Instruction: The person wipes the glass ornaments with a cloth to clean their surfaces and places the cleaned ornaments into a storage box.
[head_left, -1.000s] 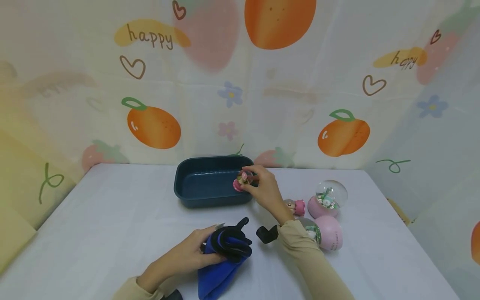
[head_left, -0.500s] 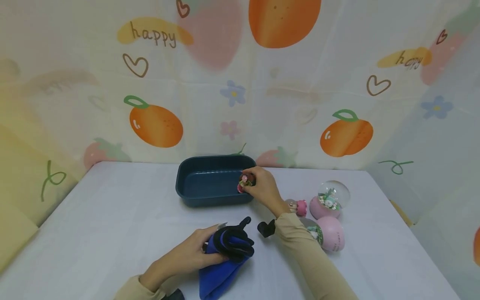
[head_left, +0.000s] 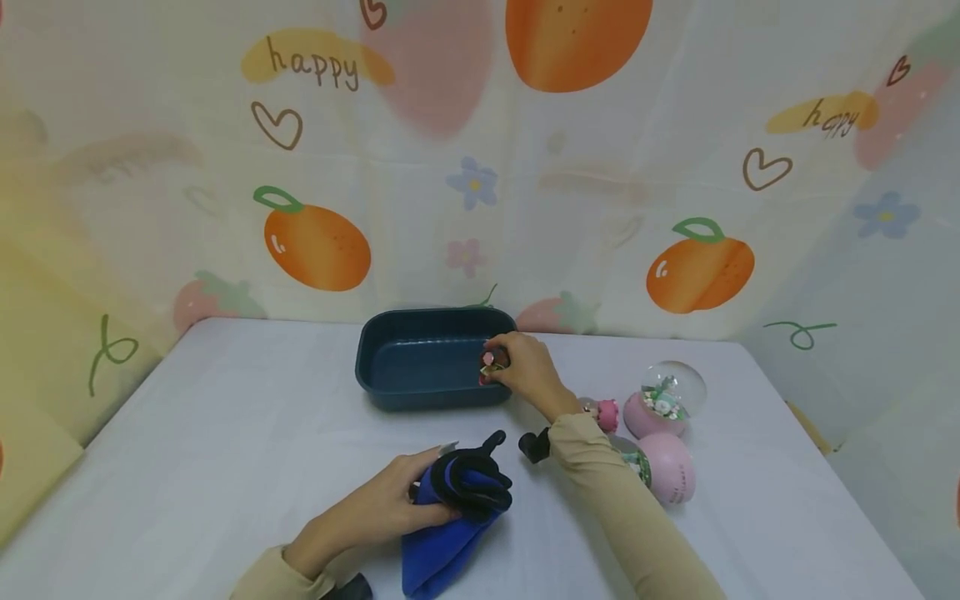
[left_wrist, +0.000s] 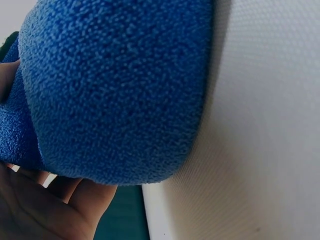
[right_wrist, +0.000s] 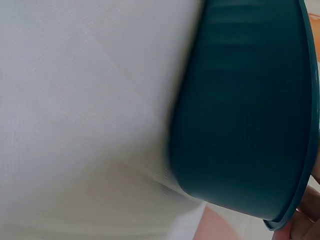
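Note:
My right hand [head_left: 531,371] pinches a small snow globe [head_left: 491,365] between thumb and fingers, inside the right end of a dark teal rectangular box [head_left: 431,396]. Most of the globe is hidden by the fingers, and whether it touches the box floor I cannot tell. In the right wrist view the box's outer wall [right_wrist: 245,110] fills much of the picture, with fingertips [right_wrist: 307,205] past its rim. My left hand [head_left: 382,504] grips a bunched blue cloth [head_left: 442,550] with black edging, low over the table. Its fuzzy surface [left_wrist: 115,95] shows close in the left wrist view.
On the right stand a large snow globe [head_left: 660,408] upright, another large pink-based globe [head_left: 670,468] on its side, and a small pink-based globe [head_left: 606,414] lying down. A black object [head_left: 534,446] lies beside the right sleeve. A patterned curtain [head_left: 480,233] hangs behind the white table [head_left: 262,433].
My right hand has lowered the small globe slightly at the box's right end, and its pink base shows less. The left hand keeps its grip on the cloth. The whole view shifts a little.

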